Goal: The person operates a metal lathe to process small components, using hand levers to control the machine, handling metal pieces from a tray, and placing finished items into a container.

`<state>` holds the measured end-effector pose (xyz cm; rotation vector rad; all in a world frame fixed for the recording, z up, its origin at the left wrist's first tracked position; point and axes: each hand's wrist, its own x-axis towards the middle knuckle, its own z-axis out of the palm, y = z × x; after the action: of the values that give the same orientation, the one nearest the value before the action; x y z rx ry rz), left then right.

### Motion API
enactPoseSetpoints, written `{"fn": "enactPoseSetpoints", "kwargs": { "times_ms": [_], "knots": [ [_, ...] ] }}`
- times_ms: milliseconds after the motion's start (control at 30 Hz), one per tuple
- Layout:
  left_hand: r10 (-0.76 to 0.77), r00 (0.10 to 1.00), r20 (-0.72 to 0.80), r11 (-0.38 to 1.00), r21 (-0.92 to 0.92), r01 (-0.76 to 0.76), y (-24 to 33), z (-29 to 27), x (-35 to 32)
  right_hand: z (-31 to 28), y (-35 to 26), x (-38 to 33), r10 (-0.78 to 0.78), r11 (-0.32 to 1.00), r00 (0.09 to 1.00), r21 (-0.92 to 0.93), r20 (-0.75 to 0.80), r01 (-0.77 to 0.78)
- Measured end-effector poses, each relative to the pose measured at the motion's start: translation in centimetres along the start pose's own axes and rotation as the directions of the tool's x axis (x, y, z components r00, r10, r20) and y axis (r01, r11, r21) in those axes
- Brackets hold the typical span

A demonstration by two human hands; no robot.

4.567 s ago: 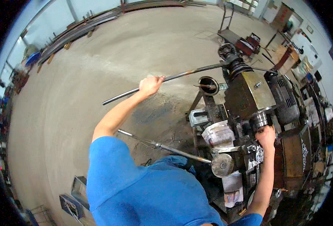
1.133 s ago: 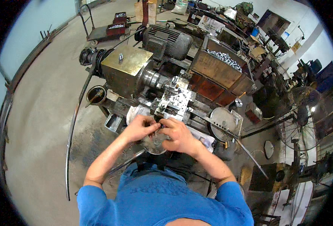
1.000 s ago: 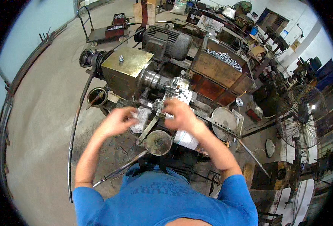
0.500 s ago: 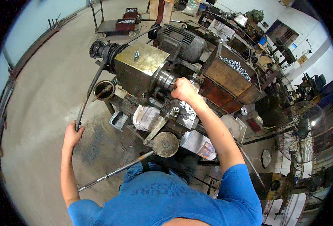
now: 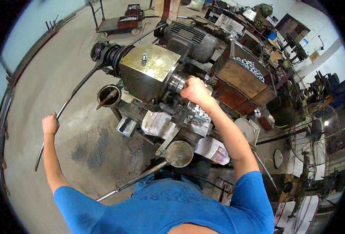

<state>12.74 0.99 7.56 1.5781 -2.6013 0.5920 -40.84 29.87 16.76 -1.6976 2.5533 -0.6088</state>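
Observation:
My left hand (image 5: 50,124) is wrapped round a long dark lever bar (image 5: 75,91), which runs up to the black clamp end (image 5: 104,55) of a lathe-like machine. At the round metal spindle chuck (image 5: 176,82), my right hand (image 5: 196,91) has its fingers curled in; whatever they hold is hidden behind the fingers. The box-shaped machine head (image 5: 141,80) has a brassy top plate with one small metal nut-like part (image 5: 144,57) standing on it. Below my right wrist, small shiny metal parts (image 5: 199,111) lie on the machine bed.
Right of the machine stands a rusty metal bin (image 5: 239,80) with many small metal parts. A motor (image 5: 192,41) sits behind. A round pot with a brush (image 5: 109,95) is at left. Near me are a round plate (image 5: 179,153) and a long rod (image 5: 131,181). A fan (image 5: 309,134) stands at right.
My left hand has swung the lever bar outward to the left and a little up. My right hand stays at the chuck. The view has shifted slightly.

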Motion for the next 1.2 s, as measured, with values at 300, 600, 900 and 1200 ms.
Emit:
{"fn": "enactPoseSetpoints", "kwargs": {
  "times_ms": [300, 600, 900, 1200],
  "knots": [
    [-0.33, 0.944, -0.001, 0.382, -0.915, 0.132, 17.9, 5.6, -4.3, -8.2, 7.4, -13.1, 0.028, 0.981, 0.934, 0.189, -0.357, 0.043],
    [0.502, 0.839, 0.21, 0.859, -0.232, -0.456, 28.0, 7.2, 0.8, -10.4, 23.4, -36.9, 0.703, 0.69, 0.669, 0.003, -0.24, -0.724],
    [0.314, 0.948, -0.049, 0.745, -0.606, -0.278, 28.1, 8.1, -5.6, -7.2, 33.7, -53.5, 0.895, 0.094, 0.296, -0.507, -0.333, -0.857],
    [0.267, 0.728, 0.631, 0.548, -0.721, 0.424, 23.5, 13.1, -11.1, 0.7, 18.4, -56.6, 0.886, 0.211, 0.295, -0.256, -0.357, -0.943]
  ]
}}
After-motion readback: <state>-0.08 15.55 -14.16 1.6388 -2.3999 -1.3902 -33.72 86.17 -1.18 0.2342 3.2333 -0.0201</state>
